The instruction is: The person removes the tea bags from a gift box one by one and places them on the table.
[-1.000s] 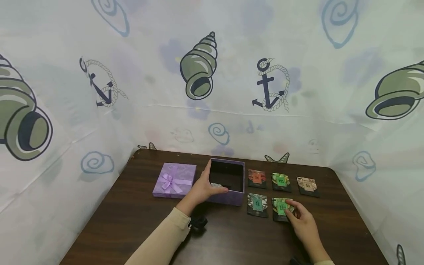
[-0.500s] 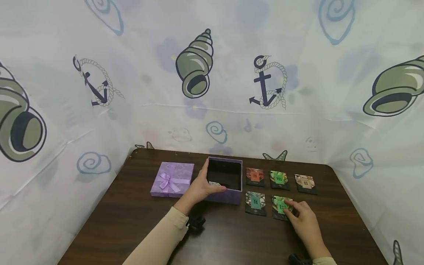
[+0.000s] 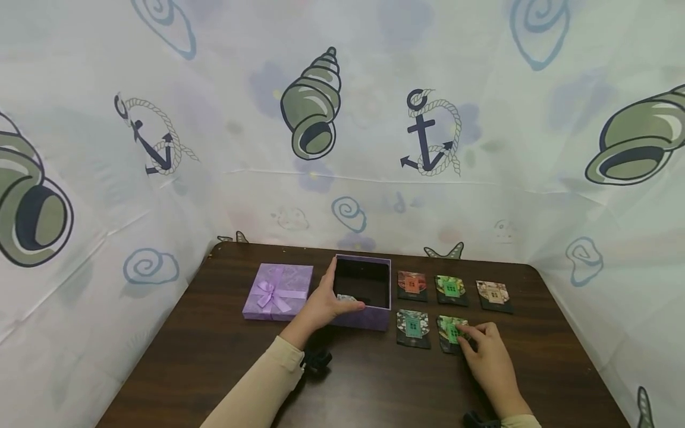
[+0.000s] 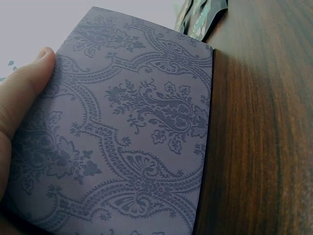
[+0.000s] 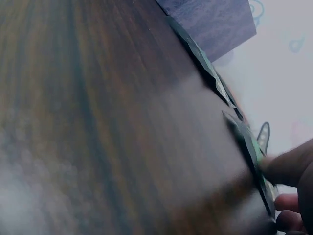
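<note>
An open purple gift box (image 3: pixel 364 321) with a dark inside stands near the middle of the table. My left hand (image 3: pixel 323 306) grips its near left corner, thumb over the front rim and fingers along the left side. In the left wrist view the box's patterned wall (image 4: pixel 142 112) fills most of the picture. My right hand (image 3: pixel 489 359) pinches the right edge of a flat green-and-black packet (image 3: pixel 446 342), which lies on the table in the front row. In the right wrist view this packet (image 5: pixel 252 147) is seen edge-on, with the thumb on it.
The purple lid (image 3: pixel 283 282) with a ribbon bow lies left of the box. Right of the box are a teal packet (image 3: pixel 412 339), a red packet (image 3: pixel 412 295), another green packet (image 3: pixel 452 298) and a beige packet (image 3: pixel 495 304). A printed cloth hangs behind the brown table (image 3: pixel 374 380).
The right hand has shifted the green packet slightly, last a little leftward toward the teal one. The left hand keeps its place on the box. The head view has moved slightly.
</note>
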`<state>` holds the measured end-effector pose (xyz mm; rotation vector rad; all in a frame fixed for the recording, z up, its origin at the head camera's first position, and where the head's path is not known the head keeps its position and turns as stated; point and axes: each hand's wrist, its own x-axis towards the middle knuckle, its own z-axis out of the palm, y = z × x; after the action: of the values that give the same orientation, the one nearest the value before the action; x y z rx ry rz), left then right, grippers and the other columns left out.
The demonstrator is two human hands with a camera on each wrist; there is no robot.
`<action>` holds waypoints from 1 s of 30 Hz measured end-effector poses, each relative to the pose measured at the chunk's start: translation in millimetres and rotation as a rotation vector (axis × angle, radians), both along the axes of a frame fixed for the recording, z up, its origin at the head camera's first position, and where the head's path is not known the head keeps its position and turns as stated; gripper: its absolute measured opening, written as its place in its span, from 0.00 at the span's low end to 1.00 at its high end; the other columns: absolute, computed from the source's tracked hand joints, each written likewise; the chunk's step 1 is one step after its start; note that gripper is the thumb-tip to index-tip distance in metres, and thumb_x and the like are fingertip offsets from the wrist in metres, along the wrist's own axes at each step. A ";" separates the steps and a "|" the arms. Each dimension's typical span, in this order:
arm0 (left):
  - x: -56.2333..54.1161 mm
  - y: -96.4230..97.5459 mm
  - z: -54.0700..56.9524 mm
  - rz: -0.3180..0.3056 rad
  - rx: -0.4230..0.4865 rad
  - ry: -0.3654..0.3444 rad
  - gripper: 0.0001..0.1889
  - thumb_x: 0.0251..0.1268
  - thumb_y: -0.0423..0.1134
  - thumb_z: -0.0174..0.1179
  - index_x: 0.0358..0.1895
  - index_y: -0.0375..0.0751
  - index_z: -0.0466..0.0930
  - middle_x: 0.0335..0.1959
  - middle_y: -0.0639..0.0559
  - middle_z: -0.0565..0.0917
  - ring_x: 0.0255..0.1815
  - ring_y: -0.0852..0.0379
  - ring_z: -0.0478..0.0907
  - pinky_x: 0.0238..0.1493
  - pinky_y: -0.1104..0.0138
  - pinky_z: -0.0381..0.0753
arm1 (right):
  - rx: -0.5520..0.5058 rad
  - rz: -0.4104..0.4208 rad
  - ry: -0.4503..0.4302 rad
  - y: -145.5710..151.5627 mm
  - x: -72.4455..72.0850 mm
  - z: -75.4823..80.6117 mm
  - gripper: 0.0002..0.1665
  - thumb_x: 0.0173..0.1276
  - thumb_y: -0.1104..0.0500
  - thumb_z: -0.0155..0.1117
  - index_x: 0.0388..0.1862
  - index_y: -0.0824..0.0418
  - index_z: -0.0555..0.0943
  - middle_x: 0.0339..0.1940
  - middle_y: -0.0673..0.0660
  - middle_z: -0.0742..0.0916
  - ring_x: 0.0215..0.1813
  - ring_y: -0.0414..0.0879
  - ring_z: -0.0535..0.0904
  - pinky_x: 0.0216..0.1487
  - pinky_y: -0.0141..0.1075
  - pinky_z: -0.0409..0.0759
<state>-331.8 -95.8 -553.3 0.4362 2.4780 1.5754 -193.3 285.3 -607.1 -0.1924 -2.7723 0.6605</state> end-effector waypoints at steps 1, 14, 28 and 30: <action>0.2 0.0 -0.1 0.003 0.002 0.001 0.77 0.48 0.63 0.86 0.92 0.65 0.32 0.92 0.39 0.46 0.89 0.28 0.54 0.80 0.28 0.62 | -0.004 0.002 -0.007 0.1 0.2 0.1 0.23 0.72 0.57 0.79 0.64 0.57 0.90 0.49 0.60 0.78 0.40 0.47 0.74 0.37 0.39 0.70; 1.0 -0.1 -1.1 0.010 -0.007 -0.007 0.77 0.47 0.64 0.86 0.92 0.67 0.33 0.93 0.39 0.46 0.88 0.28 0.56 0.80 0.29 0.64 | -0.070 0.000 -0.044 1.6 1.7 1.9 0.25 0.72 0.58 0.79 0.67 0.57 0.88 0.51 0.60 0.77 0.41 0.47 0.68 0.39 0.39 0.67; -0.9 -1.0 -0.4 0.004 -0.010 -0.004 0.78 0.46 0.66 0.86 0.91 0.68 0.32 0.92 0.40 0.47 0.88 0.29 0.56 0.81 0.30 0.63 | -0.088 -0.013 -0.062 2.9 0.5 3.6 0.24 0.73 0.59 0.78 0.66 0.58 0.88 0.53 0.61 0.78 0.43 0.48 0.69 0.41 0.41 0.68; -1.3 -0.5 -0.7 0.003 -0.009 -0.002 0.78 0.46 0.66 0.86 0.92 0.66 0.32 0.93 0.40 0.47 0.88 0.29 0.56 0.80 0.29 0.63 | -0.099 -0.018 -0.066 2.6 0.9 4.9 0.24 0.73 0.59 0.78 0.66 0.58 0.88 0.53 0.61 0.78 0.43 0.49 0.69 0.40 0.41 0.68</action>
<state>-333.1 -96.3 -554.0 0.4297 2.4843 1.5643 -192.4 287.9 -602.2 -0.2641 -2.7990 0.8020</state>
